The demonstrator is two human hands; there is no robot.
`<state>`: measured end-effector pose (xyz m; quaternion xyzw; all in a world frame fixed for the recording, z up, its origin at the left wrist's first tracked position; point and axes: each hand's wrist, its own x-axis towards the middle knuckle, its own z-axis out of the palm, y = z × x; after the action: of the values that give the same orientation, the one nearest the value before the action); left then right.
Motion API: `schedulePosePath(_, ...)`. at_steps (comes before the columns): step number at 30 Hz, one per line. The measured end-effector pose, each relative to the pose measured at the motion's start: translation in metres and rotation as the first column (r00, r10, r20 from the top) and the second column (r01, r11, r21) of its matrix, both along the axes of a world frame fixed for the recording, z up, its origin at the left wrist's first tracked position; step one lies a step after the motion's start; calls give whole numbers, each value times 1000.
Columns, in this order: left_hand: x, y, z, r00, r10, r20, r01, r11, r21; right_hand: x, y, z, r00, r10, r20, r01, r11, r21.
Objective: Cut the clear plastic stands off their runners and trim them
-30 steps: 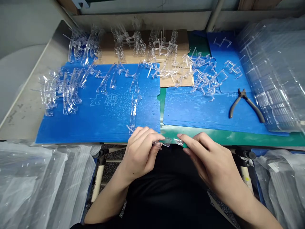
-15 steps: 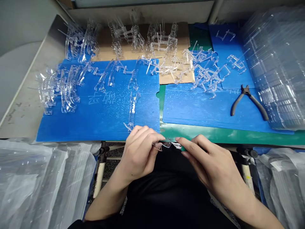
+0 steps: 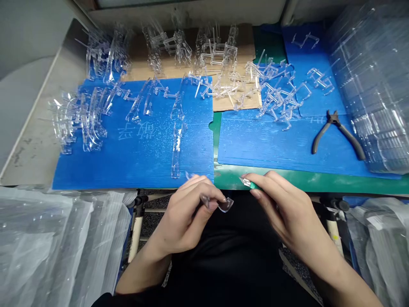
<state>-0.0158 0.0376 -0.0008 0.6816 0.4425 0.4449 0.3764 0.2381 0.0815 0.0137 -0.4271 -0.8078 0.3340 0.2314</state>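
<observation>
Between the thumb and fingers of my left hand (image 3: 191, 213) is a clear plastic part (image 3: 227, 205), its curved end sticking out to the right. Most of that part is hidden by the fingers. My right hand (image 3: 284, 209) grips a small knife (image 3: 248, 183) with a green handle and a short metal blade pointing left. Blade and plastic part are apart. Just beyond my left hand, a long clear plastic piece (image 3: 176, 153) lies on the blue sheet (image 3: 137, 166).
Rows of clear plastic parts (image 3: 91, 119) lie at the left. Tangled clear sprues (image 3: 277, 96) are heaped right of centre, near cutting pliers (image 3: 334, 123). Stacked clear trays (image 3: 380, 98) stand at the right edge. Plastic-wrapped stacks (image 3: 57, 238) flank me below the table.
My hands have moved apart. The knife has moved right and slightly up, away from the plastic part. My left hand has turned the part and brought it slightly lower.
</observation>
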Motion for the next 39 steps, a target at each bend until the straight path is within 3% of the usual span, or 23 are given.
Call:
schedulePosePath(2,6,-1,-1,938,16,346,77,964,-253,-2,2,2,988,-19,-153,3,995,-102)
schedulePosePath(3,10,-1,-2,861,48,506,158,921,-356,-5,3,4,972,-41,-230,4,987,-161)
schedulePosePath(5,18,0,-4,680,108,726,341,830,-442,-11,5,9,931,-96,-352,-8,959,-283)
schedulePosePath(7,24,1,-6,577,150,802,443,768,-463,-17,6,14,891,-148,-429,-26,927,-374)
schedulePosePath(9,28,1,-7,558,159,815,463,755,-465,-21,8,16,861,-175,-477,-40,913,-406)
schedulePosePath(18,30,-2,-8,572,79,817,489,767,-416,-18,6,15,864,-165,-476,-46,915,-401)
schedulePosePath(20,28,-3,-9,652,30,758,435,804,-406,-14,4,13,896,-152,-418,-24,922,-387)
schedulePosePath(23,23,-4,-10,862,-47,505,270,886,-378,-4,-3,9,943,-134,-306,31,947,-320)
schedulePosePath(25,19,-4,-9,924,-82,373,224,908,-355,3,-9,5,968,-113,-226,57,969,-240)
schedulePosePath(29,15,-2,-7,894,-107,435,292,875,-385,8,-15,4,993,12,-118,-19,998,-59)
schedulePosePath(33,15,-2,-4,844,-100,528,353,844,-404,5,-18,11,995,92,-49,-87,991,100)
schedulePosePath(39,13,0,3,889,-164,428,349,848,-399,3,-21,18,988,138,73,-150,969,196)
